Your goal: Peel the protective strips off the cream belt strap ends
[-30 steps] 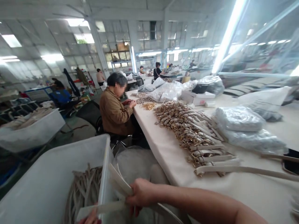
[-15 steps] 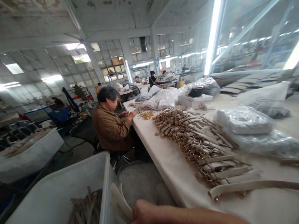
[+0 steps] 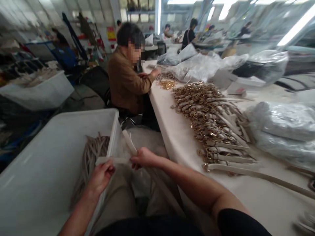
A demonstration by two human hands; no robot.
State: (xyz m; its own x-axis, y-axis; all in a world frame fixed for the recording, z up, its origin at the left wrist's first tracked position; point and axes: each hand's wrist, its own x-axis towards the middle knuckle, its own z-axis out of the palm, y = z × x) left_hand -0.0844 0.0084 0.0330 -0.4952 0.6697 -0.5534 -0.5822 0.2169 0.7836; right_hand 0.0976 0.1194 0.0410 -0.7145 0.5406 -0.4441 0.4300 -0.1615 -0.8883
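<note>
My left hand (image 3: 101, 175) is closed in a pinch on one end of a pale strap (image 3: 121, 160), beside the rim of the white bin. On the other side of my lap, my right hand (image 3: 144, 158) is closed round pale straps; one end curls up above the fist and a long length hangs below it. The strap runs nearly level between both hands. Inside the white bin (image 3: 61, 123) lies a bundle of loose straps (image 3: 90, 160). To the right, a heap of straps with gold-coloured buckles (image 3: 209, 118) covers part of the table (image 3: 177, 141).
A seated person in a brown jacket (image 3: 126, 75) works at the table's far edge beside small gold-coloured parts (image 3: 167, 84). Plastic-wrapped packs (image 3: 287, 121) lie on the right. A single buckled strap (image 3: 248, 175) stretches along the near table. Another bin (image 3: 39, 90) stands at far left.
My view has tilted down. My left hand has come into view, closed on a strap end. My right hand, holding straps, now appears higher in the picture.
</note>
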